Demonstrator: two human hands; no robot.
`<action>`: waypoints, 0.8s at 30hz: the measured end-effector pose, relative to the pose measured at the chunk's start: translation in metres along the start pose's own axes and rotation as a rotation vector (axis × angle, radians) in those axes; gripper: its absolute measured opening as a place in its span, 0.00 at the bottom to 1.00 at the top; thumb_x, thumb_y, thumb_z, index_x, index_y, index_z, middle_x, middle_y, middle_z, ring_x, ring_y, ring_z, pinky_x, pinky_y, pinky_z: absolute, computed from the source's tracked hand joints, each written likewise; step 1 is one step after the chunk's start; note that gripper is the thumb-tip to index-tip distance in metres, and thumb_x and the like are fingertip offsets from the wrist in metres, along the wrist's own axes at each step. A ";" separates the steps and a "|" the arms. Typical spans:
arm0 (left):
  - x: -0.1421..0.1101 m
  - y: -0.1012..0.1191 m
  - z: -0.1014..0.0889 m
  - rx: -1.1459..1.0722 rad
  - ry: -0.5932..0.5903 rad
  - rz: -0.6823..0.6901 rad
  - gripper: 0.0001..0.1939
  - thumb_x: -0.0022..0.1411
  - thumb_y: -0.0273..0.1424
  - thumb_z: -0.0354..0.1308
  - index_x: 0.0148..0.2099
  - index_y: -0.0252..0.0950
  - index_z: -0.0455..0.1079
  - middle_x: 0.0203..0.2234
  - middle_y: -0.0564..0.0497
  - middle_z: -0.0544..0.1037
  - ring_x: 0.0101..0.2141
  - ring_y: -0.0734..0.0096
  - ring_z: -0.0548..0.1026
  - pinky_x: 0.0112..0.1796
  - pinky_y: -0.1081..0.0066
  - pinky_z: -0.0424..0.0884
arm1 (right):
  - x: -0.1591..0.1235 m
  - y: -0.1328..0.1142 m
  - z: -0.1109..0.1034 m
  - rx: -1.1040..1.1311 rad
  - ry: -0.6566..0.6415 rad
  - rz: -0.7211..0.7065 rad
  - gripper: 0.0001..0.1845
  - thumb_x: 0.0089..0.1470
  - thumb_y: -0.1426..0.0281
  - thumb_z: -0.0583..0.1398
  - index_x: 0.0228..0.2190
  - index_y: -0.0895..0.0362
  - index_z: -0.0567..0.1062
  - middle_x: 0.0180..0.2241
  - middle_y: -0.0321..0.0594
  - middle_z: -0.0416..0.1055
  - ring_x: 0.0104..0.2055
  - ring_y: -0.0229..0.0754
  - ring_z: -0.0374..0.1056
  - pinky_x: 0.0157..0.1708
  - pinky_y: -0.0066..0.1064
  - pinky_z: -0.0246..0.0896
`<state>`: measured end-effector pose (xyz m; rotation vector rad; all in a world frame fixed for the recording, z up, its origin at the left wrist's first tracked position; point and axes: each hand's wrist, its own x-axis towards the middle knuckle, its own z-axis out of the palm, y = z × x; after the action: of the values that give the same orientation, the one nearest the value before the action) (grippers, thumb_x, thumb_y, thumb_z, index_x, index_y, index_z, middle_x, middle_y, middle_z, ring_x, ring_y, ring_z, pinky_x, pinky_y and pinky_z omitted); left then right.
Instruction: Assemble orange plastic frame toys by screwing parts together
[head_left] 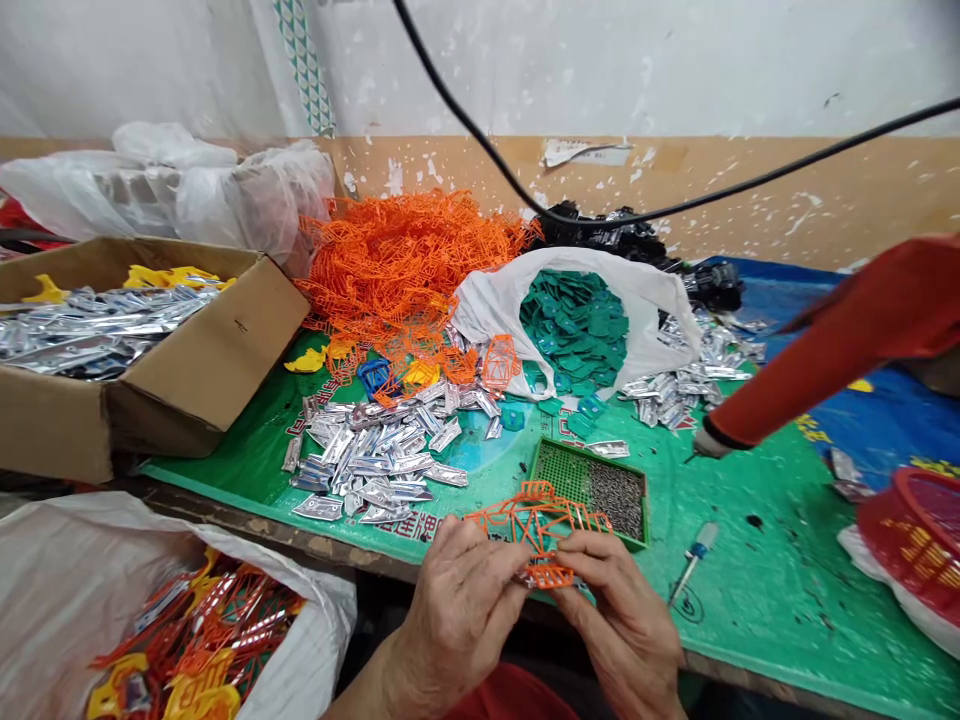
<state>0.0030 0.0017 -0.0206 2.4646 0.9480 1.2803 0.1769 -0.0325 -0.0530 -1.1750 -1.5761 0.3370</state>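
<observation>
Two bare hands hold one orange lattice frame above the near edge of the green-covered table. The left hand grips the left part of the frame, with the thumb and fingertips pinched together near its lower middle. The right hand grips the lower right part between thumb and fingers. Silver and green material is visible at the frame; its exact fit cannot be determined. Directly behind the frame is a green tray, with small dark metal pieces on its right side and a perforated grid on its left. Loose silver parts lie to the left of the tray. Behind the tray, an open white bag contains green parts; a pile of orange lattice parts lies to its left. To the right of the tray, a slim tool with a clear and blue handle lies on the table. A red-covered tool points its tip down and left above the table.
</observation>
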 end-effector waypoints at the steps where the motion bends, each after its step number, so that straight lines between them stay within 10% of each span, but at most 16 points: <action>1: 0.000 0.000 0.000 0.000 -0.006 0.002 0.13 0.59 0.19 0.53 0.46 0.35 0.67 0.27 0.51 0.79 0.26 0.69 0.70 0.30 0.68 0.61 | 0.000 0.000 0.001 0.005 0.011 0.010 0.07 0.53 0.74 0.62 0.35 0.54 0.76 0.34 0.41 0.73 0.35 0.40 0.73 0.33 0.29 0.72; 24: 0.014 0.011 -0.015 -0.184 -0.343 -0.110 0.11 0.64 0.19 0.49 0.35 0.31 0.72 0.28 0.48 0.73 0.32 0.69 0.67 0.35 0.69 0.63 | 0.010 -0.011 -0.004 0.101 -0.006 0.021 0.03 0.49 0.74 0.65 0.30 0.55 0.76 0.29 0.39 0.73 0.31 0.38 0.71 0.30 0.26 0.68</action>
<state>0.0021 0.0007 0.0028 2.3488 0.8234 0.8318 0.1758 -0.0304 -0.0377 -1.1140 -1.5353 0.4293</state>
